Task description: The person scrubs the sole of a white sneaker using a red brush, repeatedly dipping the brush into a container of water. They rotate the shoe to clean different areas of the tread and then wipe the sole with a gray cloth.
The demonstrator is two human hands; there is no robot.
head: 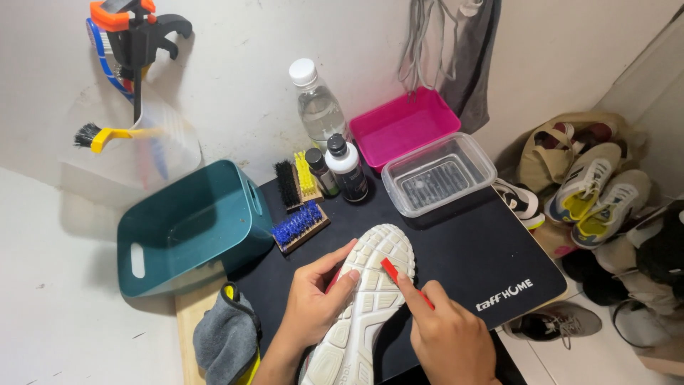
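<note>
A white shoe (363,299) lies sole up over the black mat (470,249). My left hand (313,303) grips its left side, thumb on the sole. My right hand (445,335) holds a thin red tool (399,276), whose tip touches the sole's tread near the toe. The shoe's upper is hidden beneath it.
A teal basin (189,228) sits at the left. Behind the shoe lie blue (299,224), black and yellow brushes, two dark bottles (345,167), a water bottle (317,103), a pink tub (402,125) and a clear tub (438,175). A grey cloth (224,335) lies front left. Shoes (591,192) are piled at right.
</note>
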